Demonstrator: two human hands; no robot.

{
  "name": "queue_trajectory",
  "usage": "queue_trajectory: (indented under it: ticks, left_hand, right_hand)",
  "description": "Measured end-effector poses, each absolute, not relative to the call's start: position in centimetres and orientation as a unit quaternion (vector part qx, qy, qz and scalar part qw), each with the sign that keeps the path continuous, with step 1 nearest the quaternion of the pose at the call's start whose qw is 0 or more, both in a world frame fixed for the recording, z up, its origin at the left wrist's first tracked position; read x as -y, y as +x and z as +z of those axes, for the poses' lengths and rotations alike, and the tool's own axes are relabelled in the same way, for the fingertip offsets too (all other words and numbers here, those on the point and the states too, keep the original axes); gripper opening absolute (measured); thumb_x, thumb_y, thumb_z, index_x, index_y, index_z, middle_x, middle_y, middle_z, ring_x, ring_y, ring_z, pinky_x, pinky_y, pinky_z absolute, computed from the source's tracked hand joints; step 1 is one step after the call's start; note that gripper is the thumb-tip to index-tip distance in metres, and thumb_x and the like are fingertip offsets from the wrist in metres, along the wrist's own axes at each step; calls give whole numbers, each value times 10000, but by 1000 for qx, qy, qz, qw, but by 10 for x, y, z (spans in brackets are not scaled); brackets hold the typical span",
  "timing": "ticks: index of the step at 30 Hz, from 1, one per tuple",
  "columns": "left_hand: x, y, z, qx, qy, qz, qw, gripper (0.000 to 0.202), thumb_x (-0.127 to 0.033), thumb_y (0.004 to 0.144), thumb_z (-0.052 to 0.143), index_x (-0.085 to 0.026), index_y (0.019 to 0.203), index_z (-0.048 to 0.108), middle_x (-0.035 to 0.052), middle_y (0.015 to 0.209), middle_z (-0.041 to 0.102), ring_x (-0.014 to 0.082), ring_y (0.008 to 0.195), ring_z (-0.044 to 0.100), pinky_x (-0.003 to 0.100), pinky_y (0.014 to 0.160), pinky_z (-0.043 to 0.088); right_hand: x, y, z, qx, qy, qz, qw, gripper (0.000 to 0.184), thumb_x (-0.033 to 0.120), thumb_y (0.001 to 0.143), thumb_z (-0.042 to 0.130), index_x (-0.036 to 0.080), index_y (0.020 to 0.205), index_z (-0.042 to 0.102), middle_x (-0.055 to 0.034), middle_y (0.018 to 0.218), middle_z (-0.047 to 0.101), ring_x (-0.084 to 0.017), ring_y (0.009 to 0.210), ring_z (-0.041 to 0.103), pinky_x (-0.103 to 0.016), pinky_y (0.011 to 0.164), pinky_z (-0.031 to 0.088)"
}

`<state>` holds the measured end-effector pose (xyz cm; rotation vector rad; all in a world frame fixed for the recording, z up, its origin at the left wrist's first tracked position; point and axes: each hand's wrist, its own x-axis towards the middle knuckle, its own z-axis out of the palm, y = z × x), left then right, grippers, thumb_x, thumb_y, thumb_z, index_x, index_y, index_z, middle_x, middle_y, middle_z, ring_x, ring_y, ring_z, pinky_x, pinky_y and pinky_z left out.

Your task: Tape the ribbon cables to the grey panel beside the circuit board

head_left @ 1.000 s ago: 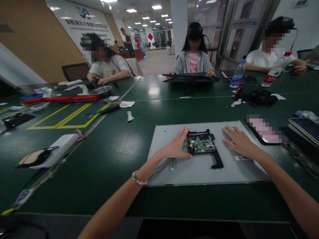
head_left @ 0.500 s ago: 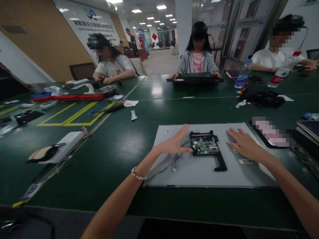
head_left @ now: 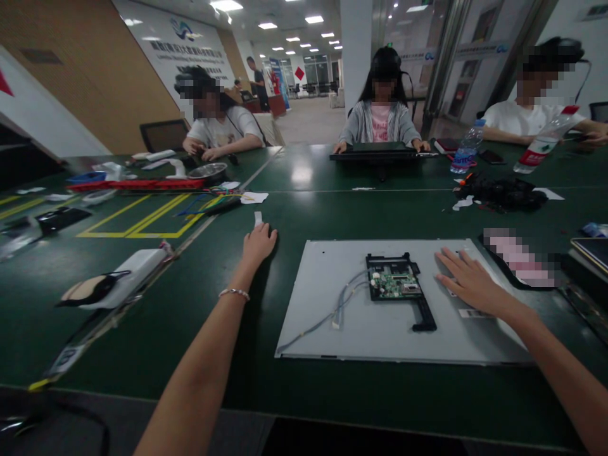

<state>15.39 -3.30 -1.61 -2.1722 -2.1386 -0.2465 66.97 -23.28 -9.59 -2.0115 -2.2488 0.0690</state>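
A grey metal panel (head_left: 380, 329) lies flat on the green table in front of me. A green circuit board (head_left: 394, 282) in a black bracket (head_left: 424, 315) sits on it, with thin loose wires (head_left: 339, 307) trailing to the left. My right hand (head_left: 468, 284) rests flat on the panel's right part, fingers spread, holding nothing. My left hand (head_left: 259, 244) is stretched out to the left of the panel, off it. Its fingers are curled over the near end of a small white paper scrap (head_left: 258, 217) on the table.
Three people sit at the far side; one has hands on a black monitor (head_left: 377, 153). Two water bottles (head_left: 465, 151) and a black pile of parts (head_left: 503, 190) stand far right. A white device (head_left: 126, 269) lies at left, beyond it yellow tape and a red tray (head_left: 137, 185).
My left hand has left the panel beside the circuit board and reached forward and left to the paper scrap. My right hand stays flat on the panel.
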Motion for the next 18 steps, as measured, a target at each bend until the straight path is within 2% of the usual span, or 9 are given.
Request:
queue_trajectory:
  ticks: [6, 13, 18]
  left_hand:
    - [48, 159, -31, 691, -715, -71, 83, 365, -316, 962, 322, -131, 1165, 564, 168, 1258, 585, 266, 1154, 540, 372, 988, 385]
    - [90, 176, -28, 689, -716, -24, 109, 359, -337, 953, 341, -132, 1089, 601, 186, 1151, 638, 340, 1081, 541, 429, 875, 419]
    - [102, 179, -24, 683, -716, -19, 139, 336, -262, 939, 334, -141, 1045, 630, 172, 1007, 679, 335, 1044, 573, 511, 957, 336]
  right_hand:
    - [235, 667, -92, 743, -667, 24, 59, 703, 630, 932, 224, 243, 1514, 296, -89, 1590, 265, -423, 1417, 239, -619, 1063, 325]
    - [238, 666, -92, 740, -669, 25, 58, 697, 613, 942, 208, 221, 1510, 303, -95, 1589, 266, -422, 1419, 233, -618, 1066, 319]
    - [235, 670, -97, 746, -663, 16, 62, 696, 621, 934, 228, 233, 1506, 309, -91, 1586, 275, -419, 1411, 257, -618, 1050, 342]
